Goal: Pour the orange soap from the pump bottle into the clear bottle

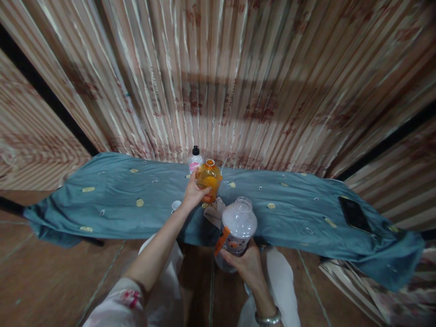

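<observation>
My left hand [196, 191] is wrapped round an orange see-through bottle [212, 175], uncapped, upright on the cloth-covered table. My right hand [245, 262] grips a large clear plastic bottle [240, 220] with an orange and dark label, held upright at the table's front edge; its mouth is uncapped. A pale crumpled cloth [215, 212] lies between the two bottles. Behind the orange bottle stands a small clear bottle [195, 160] with a black cap and pink label. Near my left wrist sits a small whitish cap-like piece [176, 205].
A teal patterned cloth [119, 200] covers the long narrow table. Toward its right end lies a black phone [354, 213]. Striped curtains [218, 91] hang right behind the table, with dark slanted poles [51, 91] at both sides. Brown floor tiles [61, 272] show below.
</observation>
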`<move>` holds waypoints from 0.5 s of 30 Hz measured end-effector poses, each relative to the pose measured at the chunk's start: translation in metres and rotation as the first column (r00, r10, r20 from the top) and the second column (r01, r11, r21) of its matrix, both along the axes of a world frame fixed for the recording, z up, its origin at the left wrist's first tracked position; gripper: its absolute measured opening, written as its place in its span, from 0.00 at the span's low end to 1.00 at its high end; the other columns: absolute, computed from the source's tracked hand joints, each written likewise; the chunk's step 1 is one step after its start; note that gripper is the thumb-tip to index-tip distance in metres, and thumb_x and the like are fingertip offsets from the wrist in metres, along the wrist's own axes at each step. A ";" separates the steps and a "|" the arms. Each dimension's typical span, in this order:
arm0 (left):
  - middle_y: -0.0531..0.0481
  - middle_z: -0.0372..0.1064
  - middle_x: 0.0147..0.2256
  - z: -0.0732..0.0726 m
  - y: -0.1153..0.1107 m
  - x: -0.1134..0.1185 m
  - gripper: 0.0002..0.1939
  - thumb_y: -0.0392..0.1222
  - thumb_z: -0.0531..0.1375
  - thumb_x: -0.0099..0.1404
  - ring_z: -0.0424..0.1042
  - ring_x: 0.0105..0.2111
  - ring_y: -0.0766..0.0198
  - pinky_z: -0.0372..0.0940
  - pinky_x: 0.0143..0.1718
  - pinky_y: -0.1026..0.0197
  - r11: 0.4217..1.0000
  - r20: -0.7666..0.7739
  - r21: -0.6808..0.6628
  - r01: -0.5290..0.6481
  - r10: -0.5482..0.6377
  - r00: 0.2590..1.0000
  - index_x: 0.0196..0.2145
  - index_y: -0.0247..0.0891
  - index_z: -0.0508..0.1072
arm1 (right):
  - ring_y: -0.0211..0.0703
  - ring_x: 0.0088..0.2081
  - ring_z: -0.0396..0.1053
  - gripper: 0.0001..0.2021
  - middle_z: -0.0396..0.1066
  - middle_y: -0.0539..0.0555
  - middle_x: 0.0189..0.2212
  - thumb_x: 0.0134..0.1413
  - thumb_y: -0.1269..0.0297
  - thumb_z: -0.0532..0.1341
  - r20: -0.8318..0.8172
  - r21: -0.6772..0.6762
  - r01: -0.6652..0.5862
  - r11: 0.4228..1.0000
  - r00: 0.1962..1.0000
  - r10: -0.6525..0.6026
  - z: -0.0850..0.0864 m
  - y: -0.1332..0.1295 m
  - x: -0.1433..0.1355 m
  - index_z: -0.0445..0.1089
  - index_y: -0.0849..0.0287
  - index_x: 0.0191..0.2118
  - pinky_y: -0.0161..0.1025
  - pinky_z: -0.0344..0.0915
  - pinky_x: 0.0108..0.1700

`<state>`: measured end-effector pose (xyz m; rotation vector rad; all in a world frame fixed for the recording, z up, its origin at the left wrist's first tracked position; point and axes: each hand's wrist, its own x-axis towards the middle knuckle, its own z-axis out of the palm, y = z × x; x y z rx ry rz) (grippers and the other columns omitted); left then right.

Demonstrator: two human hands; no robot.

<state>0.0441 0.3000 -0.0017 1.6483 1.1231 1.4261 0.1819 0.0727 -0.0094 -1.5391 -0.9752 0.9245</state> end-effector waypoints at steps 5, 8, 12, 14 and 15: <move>0.46 0.68 0.49 0.010 -0.007 -0.006 0.37 0.37 0.71 0.41 0.66 0.52 0.51 0.59 0.58 0.45 1.000 -0.112 0.020 -0.021 0.023 0.993 0.51 0.43 0.69 | 0.51 0.35 0.76 0.30 0.78 0.59 0.36 0.30 0.57 0.72 0.027 0.024 0.009 1.000 1.000 -0.010 0.000 0.000 0.001 0.67 0.61 0.44 0.44 0.72 0.38; 0.47 0.69 0.44 0.016 -0.009 -0.006 0.30 0.37 0.72 0.39 0.68 0.49 0.52 0.61 0.55 0.47 1.000 -0.161 0.021 -0.021 0.024 0.987 0.42 0.42 0.71 | 0.50 0.34 0.76 0.30 0.78 0.59 0.34 0.30 0.57 0.72 0.038 0.009 0.008 1.000 0.999 -0.009 0.001 0.000 0.001 0.67 0.62 0.44 0.44 0.72 0.37; 0.50 0.70 0.42 0.020 -0.010 -0.003 0.27 0.39 0.72 0.40 0.70 0.45 0.56 0.64 0.51 0.50 0.997 -0.092 -0.057 0.043 -0.048 0.995 0.38 0.40 0.67 | 0.50 0.34 0.76 0.31 0.78 0.59 0.35 0.30 0.58 0.72 0.014 0.008 0.008 1.000 1.000 -0.008 0.001 0.000 0.001 0.66 0.62 0.45 0.44 0.72 0.37; 0.50 0.71 0.40 0.022 -0.012 -0.002 0.28 0.40 0.71 0.42 0.72 0.42 0.57 0.66 0.49 0.51 0.992 -0.050 -0.102 0.073 -0.078 0.996 0.39 0.40 0.64 | 0.50 0.34 0.76 0.32 0.78 0.59 0.35 0.30 0.58 0.72 0.004 0.007 0.011 1.000 1.000 -0.011 0.000 -0.001 0.002 0.66 0.62 0.46 0.44 0.72 0.38; 0.49 0.71 0.40 0.024 -0.013 -0.001 0.29 0.40 0.71 0.42 0.72 0.42 0.57 0.66 0.49 0.51 0.992 -0.036 -0.101 0.070 -0.074 0.997 0.40 0.39 0.64 | 0.50 0.34 0.76 0.32 0.78 0.58 0.35 0.31 0.57 0.72 0.001 0.004 0.013 1.000 1.000 -0.013 -0.002 -0.001 0.003 0.66 0.62 0.46 0.44 0.72 0.38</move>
